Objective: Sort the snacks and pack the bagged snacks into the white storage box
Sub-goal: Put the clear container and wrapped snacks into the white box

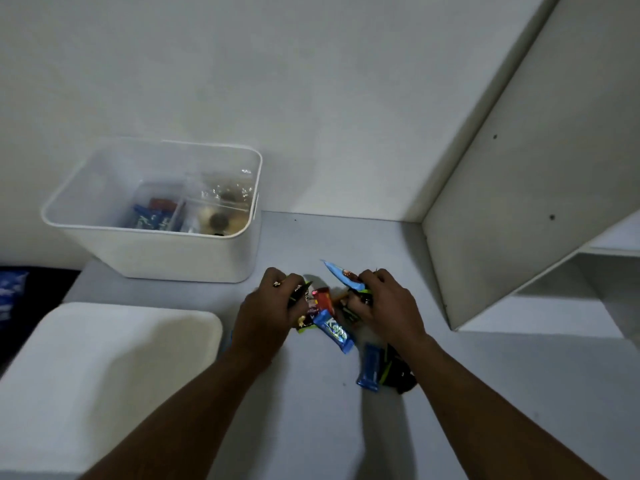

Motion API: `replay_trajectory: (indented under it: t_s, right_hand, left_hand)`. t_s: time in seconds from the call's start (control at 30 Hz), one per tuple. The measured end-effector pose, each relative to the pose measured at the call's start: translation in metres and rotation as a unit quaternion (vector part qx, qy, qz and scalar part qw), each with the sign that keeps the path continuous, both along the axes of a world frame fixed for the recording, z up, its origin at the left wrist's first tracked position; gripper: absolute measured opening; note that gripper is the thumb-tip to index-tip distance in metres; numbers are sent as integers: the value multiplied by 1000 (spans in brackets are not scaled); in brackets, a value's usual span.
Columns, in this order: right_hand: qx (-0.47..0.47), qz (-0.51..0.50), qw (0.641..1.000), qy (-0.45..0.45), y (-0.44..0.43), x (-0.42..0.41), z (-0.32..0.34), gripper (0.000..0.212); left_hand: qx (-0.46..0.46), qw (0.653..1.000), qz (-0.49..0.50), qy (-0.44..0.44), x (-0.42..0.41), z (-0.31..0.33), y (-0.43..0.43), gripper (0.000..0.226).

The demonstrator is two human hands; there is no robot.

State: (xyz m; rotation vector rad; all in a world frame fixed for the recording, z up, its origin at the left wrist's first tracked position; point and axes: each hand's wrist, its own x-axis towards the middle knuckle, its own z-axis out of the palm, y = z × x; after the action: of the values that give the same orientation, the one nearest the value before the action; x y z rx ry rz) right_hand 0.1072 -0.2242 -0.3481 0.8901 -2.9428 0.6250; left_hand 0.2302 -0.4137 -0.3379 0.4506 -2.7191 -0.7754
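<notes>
Both bare hands work over a small heap of wrapped snacks on the pale grey table top (311,427). The left hand (268,308) is closed around a dark wrapped snack with a yellow-green edge (300,292), which comes out between its fingers toward the right hand. The right hand (382,306) is closed on a light blue wrapped snack with a pointed end (337,271); this wrapper rises up and to the left from the fingers. Some dark green wrappers are also under this hand, but how they are held I cannot tell.

Between the two hands lies a red wrapped snack (323,301), and just below it, near the wrists, a blue wrapped bar with white letters (334,332) lies flat on the table. Under the right forearm there are a second blue bar (370,370) and a black packet (400,375), side by side.

The white plastic storage box (156,251) stands well beyond the left hand, against the wall. Inside it are clear bags (221,202) with blue and red snacks and some round ones. A white rounded lid (104,375) lies flat just to the left of the left forearm.
</notes>
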Motion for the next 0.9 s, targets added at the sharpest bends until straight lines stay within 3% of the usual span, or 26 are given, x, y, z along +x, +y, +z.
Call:
replay_trajectory:
  t_s: [0.13,0.4,0.77,0.9]
  right_hand:
    - [-31,8,999,36,-30,-2,60,25]
    - [-74,77,993,48,-146,15,154,19]
    - [46,163,985,-42,-279,24,135,32]
    - [24,153,981,-112,-290,23,118,52]
  left_hand:
    - [19,999,6,51,7,63,-25,20]
    - [-2,985,75,158,21,157,-133,16]
    - [29,982,121,143,16,133,-253,13]
    - [40,988,114,93,11,113,-259,18]
